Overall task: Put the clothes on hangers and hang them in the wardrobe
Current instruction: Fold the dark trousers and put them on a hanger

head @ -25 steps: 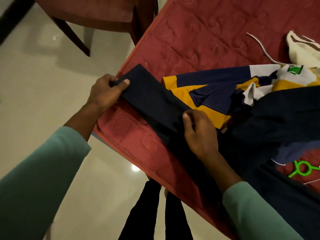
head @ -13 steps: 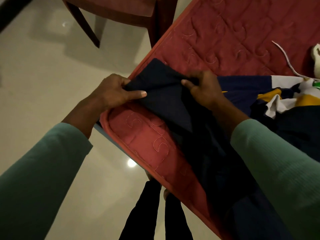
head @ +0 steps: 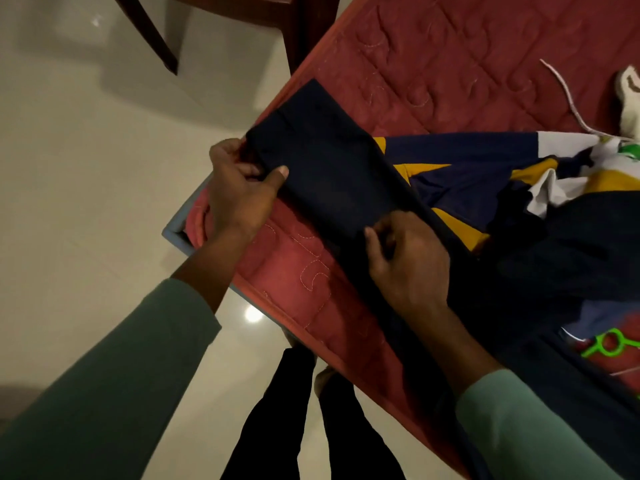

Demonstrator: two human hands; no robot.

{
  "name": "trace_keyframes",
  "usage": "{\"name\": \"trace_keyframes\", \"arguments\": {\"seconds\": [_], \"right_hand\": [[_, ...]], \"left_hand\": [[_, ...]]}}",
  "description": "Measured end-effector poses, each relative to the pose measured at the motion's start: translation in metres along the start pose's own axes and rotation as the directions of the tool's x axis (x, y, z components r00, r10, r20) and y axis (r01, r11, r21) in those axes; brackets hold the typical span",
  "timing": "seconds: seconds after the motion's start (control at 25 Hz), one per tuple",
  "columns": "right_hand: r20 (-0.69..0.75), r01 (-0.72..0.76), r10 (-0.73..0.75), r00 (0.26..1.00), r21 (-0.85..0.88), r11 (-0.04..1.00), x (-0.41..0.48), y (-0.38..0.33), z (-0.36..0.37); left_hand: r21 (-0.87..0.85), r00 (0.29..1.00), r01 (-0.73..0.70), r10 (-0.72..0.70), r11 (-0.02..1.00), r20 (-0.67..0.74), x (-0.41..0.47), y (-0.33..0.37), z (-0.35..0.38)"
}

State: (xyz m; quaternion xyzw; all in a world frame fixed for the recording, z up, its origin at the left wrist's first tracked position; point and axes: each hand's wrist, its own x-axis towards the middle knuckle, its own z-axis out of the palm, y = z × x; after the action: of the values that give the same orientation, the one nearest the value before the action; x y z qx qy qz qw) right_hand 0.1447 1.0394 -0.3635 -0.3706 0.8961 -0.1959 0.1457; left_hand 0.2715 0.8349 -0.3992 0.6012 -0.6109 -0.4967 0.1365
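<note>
Dark garment [head: 332, 174], flat by the bed's [head: 450, 64] near-left corner, is pinched at its end by left hand [head: 239, 195] and mid-length by right hand [head: 408, 265] fingers; layers should be pulled taut, edges matched, before the green hanger [head: 609, 344] is used.

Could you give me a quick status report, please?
Left hand pinches the end of the dark navy folded garment; right hand grips it farther along. Garment flat on red quilted bedcover. Green plastic hanger lies off right, untouched.
</note>
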Motion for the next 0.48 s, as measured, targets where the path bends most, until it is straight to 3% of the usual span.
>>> {"name": "trace_keyframes", "arguments": {"seconds": [0.12,0.2,0.32,0.48], "right_hand": [[0.116,-0.033,0.084,0.990,-0.387,0.922,-0.078,0.020,0.002],[0.167,-0.062,0.173,0.971,-0.522,0.851,-0.113,0.039,0.004],[0.219,-0.068,0.232,0.948,-0.572,0.817,-0.135,0.064,-0.005],[0.366,0.073,0.187,0.912,-0.591,0.804,-0.146,0.075,-0.019]], "left_hand": [[-0.001,0.999,0.031,-0.031,1.000,0.011,0.005,-0.010,0.009],[-0.024,0.998,0.047,-0.048,0.999,-0.031,0.016,-0.007,0.014],[-0.036,0.993,0.051,-0.054,0.998,-0.101,0.015,-0.006,0.020],[-0.049,0.983,0.104,-0.110,0.993,-0.147,-0.006,-0.016,0.028]]}}
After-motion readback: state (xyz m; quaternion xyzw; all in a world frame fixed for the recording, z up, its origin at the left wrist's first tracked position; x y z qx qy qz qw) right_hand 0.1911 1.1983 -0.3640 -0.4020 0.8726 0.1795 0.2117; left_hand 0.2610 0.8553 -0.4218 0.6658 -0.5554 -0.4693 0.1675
